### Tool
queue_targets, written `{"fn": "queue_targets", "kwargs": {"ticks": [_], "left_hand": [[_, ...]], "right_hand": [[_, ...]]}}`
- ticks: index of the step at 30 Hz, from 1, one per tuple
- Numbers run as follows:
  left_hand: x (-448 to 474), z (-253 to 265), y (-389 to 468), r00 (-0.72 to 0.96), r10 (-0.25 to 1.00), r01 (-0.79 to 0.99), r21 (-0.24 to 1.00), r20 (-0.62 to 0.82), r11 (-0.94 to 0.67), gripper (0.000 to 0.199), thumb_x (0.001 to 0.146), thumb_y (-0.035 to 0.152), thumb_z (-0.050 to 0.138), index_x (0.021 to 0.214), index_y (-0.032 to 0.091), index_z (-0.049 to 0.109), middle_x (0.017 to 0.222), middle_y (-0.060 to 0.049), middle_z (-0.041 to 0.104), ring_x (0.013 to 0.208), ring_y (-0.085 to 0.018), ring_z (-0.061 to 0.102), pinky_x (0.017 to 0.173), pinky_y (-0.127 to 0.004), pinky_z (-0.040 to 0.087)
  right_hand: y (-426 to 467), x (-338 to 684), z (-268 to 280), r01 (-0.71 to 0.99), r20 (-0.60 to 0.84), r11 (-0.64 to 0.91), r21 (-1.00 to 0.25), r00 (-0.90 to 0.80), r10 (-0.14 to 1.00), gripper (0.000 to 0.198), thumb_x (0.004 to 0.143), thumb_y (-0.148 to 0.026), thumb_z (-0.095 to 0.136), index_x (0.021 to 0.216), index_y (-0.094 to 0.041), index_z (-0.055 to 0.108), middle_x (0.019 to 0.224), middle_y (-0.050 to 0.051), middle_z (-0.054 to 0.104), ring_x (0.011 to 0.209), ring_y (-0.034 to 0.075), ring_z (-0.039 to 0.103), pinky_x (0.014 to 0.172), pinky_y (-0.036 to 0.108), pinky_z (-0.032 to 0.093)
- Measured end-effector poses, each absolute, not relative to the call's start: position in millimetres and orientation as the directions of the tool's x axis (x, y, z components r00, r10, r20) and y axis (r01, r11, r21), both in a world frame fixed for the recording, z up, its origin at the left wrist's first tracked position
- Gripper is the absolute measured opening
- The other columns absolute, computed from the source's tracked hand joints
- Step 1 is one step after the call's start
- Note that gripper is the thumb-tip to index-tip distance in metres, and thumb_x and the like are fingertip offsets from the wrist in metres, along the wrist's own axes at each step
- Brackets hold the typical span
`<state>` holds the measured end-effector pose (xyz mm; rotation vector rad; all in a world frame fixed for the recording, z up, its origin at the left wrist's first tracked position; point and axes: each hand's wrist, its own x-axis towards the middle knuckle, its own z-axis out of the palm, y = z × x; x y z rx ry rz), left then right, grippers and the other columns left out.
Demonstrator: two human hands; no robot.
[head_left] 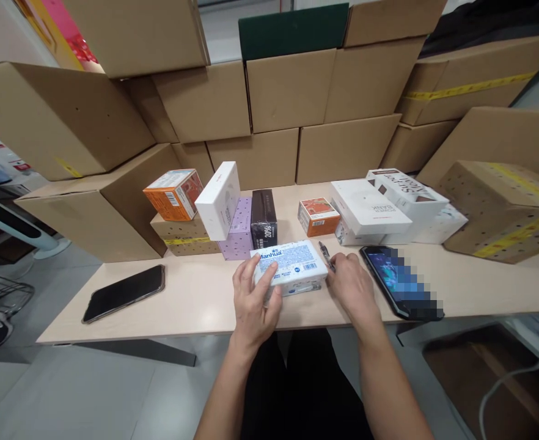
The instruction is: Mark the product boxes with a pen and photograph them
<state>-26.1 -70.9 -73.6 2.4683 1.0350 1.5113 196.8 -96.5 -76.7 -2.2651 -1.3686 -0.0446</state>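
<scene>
A white and blue soft pack of tissues (292, 260), printed "Manhua", lies near the table's front edge. My left hand (255, 296) grips its left end, fingers over the top and thumb along the near side. To the right of the pack, a dark pen (326, 253) points away from me. My right hand (352, 284) is curled at the pen's near end, its fingertips pinched on it close to the pack's right end. The undersides of the right fingers are hidden.
Behind the pack stand a black box (264, 217), a purple box (238, 235), a white box (219, 201) and orange boxes (319, 217). White boxes (370, 208) are at the right. Phones (125, 293) lie on both sides. Cardboard cartons (288, 91) wall the back.
</scene>
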Motion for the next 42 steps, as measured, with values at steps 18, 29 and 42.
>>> {"fn": "queue_targets", "kwargs": {"ticks": [18,29,42], "left_hand": [[-23.9,-75.4,-70.2,0.320,0.524,0.483,0.339,0.789,-0.807,0.028,0.086,0.024,0.067,0.114,0.028,0.069,0.121,-0.008,0.067,0.115,-0.027,0.060,0.104,-0.053,0.045],[-24.9,-76.3,-75.6,0.434,0.481,0.511,0.231,0.761,-0.828,0.052,0.082,0.023,0.068,0.133,0.029,0.058,0.134,-0.007,0.063,0.136,-0.036,0.042,0.110,-0.057,0.035],[-21.3,-68.6,-77.5,0.457,0.510,0.538,0.230,0.729,-0.811,0.032,0.085,0.024,0.068,0.117,0.022,0.064,0.126,-0.006,0.068,0.126,-0.034,0.050,0.101,-0.051,0.045]], "right_hand": [[-110.7,171.6,-6.7,0.005,0.353,0.413,-0.911,0.526,0.773,0.029,0.090,-0.047,0.059,0.104,-0.022,0.064,0.084,0.002,0.066,0.065,0.012,0.060,0.064,0.030,0.053],[-73.2,151.0,-13.8,0.127,0.281,0.253,-0.959,0.305,0.910,0.035,0.088,-0.053,0.059,0.099,-0.019,0.060,0.070,-0.002,0.063,0.058,0.011,0.058,0.053,0.023,0.049],[-78.9,146.1,-20.9,0.475,0.356,0.198,-0.858,0.270,0.895,0.025,0.094,-0.043,0.047,0.087,-0.020,0.055,0.065,-0.002,0.062,0.056,0.013,0.058,0.055,0.024,0.042]]}}
